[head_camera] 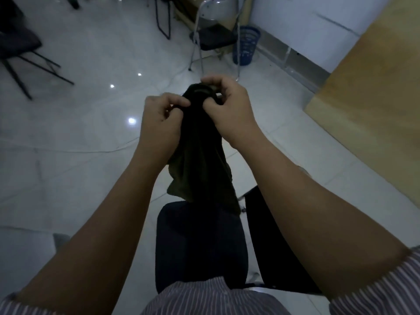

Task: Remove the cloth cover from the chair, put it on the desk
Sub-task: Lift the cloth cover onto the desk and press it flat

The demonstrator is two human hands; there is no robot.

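A dark cloth cover point(201, 160) hangs in the air in front of me, bunched at its top and trailing down towards a dark chair seat point(200, 244). My left hand point(162, 117) pinches the cloth's upper left edge. On the upper right edge, my right hand point(229, 103) grips the bunched top. The chair's dark backrest point(268, 242) stands to the right of the seat, below my right forearm. A light wooden desk point(372, 92) fills the right side of the view.
A folding metal chair point(213, 35) and a blue mesh bin point(246, 45) stand at the back near the wall. Another dark chair point(20, 48) is at the far left. Glossy white tiled floor lies all around.
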